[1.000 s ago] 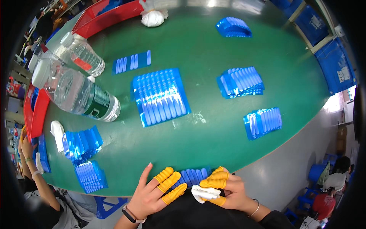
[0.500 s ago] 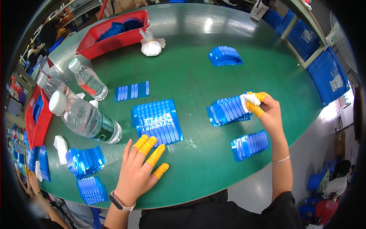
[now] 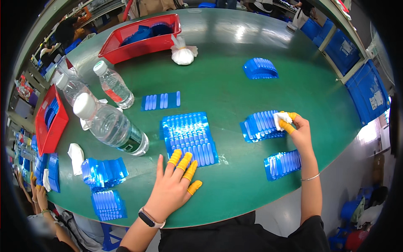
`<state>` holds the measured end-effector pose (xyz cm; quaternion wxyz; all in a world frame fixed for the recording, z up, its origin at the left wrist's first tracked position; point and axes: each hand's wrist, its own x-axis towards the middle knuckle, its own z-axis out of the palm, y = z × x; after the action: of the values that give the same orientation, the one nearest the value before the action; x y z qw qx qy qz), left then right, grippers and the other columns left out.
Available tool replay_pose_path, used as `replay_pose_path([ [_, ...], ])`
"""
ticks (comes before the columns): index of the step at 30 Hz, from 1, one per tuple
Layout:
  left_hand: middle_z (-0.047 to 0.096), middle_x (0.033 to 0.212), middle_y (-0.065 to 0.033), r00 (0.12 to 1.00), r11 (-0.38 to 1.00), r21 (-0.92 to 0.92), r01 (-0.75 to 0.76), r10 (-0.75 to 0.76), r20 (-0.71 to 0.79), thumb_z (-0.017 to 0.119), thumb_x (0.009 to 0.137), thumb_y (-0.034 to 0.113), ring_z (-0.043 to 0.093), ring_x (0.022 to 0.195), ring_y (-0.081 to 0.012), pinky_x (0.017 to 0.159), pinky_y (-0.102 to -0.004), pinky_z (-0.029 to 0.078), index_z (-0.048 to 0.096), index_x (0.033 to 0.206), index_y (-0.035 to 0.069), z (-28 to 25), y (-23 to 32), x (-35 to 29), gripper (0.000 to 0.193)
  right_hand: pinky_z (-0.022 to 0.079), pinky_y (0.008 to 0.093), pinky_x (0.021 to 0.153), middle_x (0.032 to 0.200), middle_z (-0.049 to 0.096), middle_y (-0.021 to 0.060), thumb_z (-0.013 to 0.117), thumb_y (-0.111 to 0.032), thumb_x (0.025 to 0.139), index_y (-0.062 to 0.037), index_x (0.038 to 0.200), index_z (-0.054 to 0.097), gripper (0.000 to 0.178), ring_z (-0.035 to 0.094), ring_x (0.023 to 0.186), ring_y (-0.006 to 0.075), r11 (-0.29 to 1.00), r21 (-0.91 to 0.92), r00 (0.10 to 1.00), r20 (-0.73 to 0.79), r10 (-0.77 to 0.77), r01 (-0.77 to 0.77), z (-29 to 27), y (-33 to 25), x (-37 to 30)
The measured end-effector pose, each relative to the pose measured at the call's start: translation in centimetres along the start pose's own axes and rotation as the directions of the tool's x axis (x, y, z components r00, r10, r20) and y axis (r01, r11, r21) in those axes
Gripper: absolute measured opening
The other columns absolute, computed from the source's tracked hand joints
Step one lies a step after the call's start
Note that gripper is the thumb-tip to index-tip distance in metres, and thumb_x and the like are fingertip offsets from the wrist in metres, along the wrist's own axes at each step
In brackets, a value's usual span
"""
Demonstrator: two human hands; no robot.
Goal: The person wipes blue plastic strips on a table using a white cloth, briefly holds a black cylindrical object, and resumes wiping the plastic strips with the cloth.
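Observation:
My left hand (image 3: 171,187) lies open, yellow finger cots on several spread fingers. Its fingertips rest at the near edge of a large blue sheet of long, light-blue raised strips (image 3: 189,134). My right hand (image 3: 301,134), also in yellow finger cots, pinches a white cloth (image 3: 280,120). The cloth touches the right end of a fanned stack of smaller blue strip sheets (image 3: 262,124). Just nearer me, beside my right forearm, is another stack of blue strip sheets (image 3: 282,164).
Clear bottles (image 3: 113,126) stand left on the green table (image 3: 226,96), near red baskets (image 3: 142,44) and a knotted white bag (image 3: 183,54). More blue sheets (image 3: 109,206) lie near left, a curved stack (image 3: 260,68) farther back. A co-worker's hands (image 3: 41,197) are at the far left.
The whole view has shifted, so the table's things sit farther right in the picture. The white cloth in my right hand has moved slightly nearer me across the stack. My left hand stays at the large sheet.

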<state>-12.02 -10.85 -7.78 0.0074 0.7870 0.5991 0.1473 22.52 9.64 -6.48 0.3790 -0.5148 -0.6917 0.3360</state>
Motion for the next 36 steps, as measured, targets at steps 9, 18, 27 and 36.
replay_pose_path([
  [9,0.051,0.142,-0.0142,1.0,0.999,-0.047,-0.019,0.019,0.005,0.071,0.085,0.03,0.043,0.135,-0.0371,0.113,-0.0609,0.027,0.065,0.126,0.007,0.6,0.3,-0.1,0.048,0.048,0.0292,0.087,0.102,0.068,0.0079,0.073,0.001,0.081,0.0004,0.102,0.072,0.021,0.062,0.094,0.0181,0.979,-0.006,0.966,-0.158,-0.203,0.205,1.6,-3.7,-4.8],
  [18,0.056,0.126,-0.0119,0.999,0.996,-0.086,-0.03,0.027,-0.042,0.074,0.081,0.03,0.05,0.121,-0.0348,0.112,-0.0619,0.029,0.069,0.122,0.011,0.4,0.9,0.1,0.045,0.043,0.0502,0.102,0.093,0.071,0.009,0.08,-0.013,0.075,-0.0035,0.098,0.072,0.027,0.065,0.084,0.0249,0.895,-0.056,0.888,-0.111,-0.446,0.443,4.1,-6.5,-10.1],
  [27,0.059,0.124,-0.0087,0.984,0.972,-0.159,-0.171,0.177,0.025,0.075,0.081,0.032,0.052,0.122,-0.0307,0.113,-0.0616,0.029,0.07,0.121,0.014,0.7,2.1,0.2,0.045,0.045,0.0449,0.096,0.09,0.067,0.0078,0.081,-0.014,0.076,-0.0005,0.094,0.07,0.026,0.061,0.087,0.0254,0.91,0.051,0.912,-0.009,-0.411,0.411,7.1,-6.1,-12.9],
  [36,0.061,0.12,-0.0071,0.969,0.982,-0.08,-0.172,0.184,0.165,0.071,0.083,0.04,0.053,0.12,-0.0253,0.113,-0.0627,0.028,0.068,0.124,0.007,-0.7,3.4,-1.1,0.052,0.046,0.0432,0.094,0.098,0.07,0.0083,0.079,-0.008,0.07,-0.0044,0.102,0.073,0.032,0.064,0.087,0.0276,0.944,0.021,0.944,0.033,-0.329,0.329,9.1,-6.6,-11.9],
])
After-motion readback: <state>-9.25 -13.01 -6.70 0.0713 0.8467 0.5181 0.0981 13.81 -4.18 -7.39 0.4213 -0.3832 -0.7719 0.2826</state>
